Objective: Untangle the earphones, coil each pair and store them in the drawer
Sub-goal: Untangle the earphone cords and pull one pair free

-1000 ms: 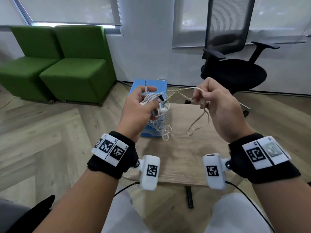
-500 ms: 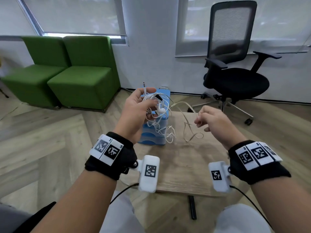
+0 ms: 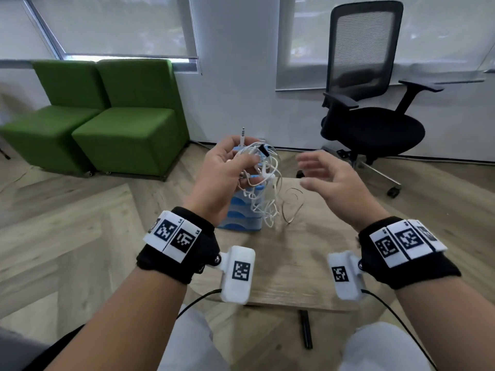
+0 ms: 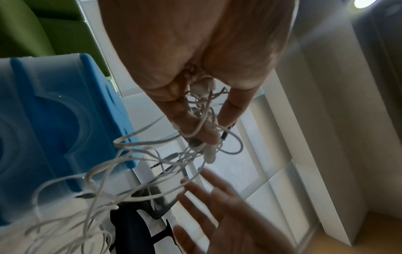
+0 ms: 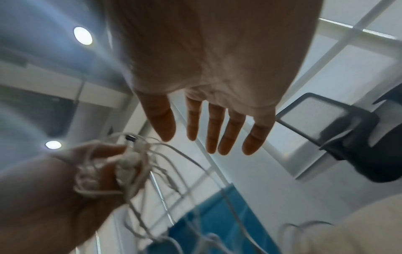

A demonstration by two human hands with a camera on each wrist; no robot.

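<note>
While the left hand [image 3: 227, 172] keeps gripping the tangled earphones [image 3: 261, 180], the right hand [image 3: 332, 180] has released its cord, fingers spread.

Two green upholstered chairs [image 3: 107, 121] side by side against the far wall at left, on small castors; black mesh-back office chair [image 3: 372, 103] with armrests at right, wheeled base on the floor; white pillar [image 3: 233, 65] between two windows with roller blinds [image 3: 115, 22] drawn down; light wood herringbone floor [image 3: 67, 210]; small wooden table [image 3: 289, 258] in the foreground; round ceiling lights [image 5: 82, 35] lit overhead in the right wrist view.
</note>
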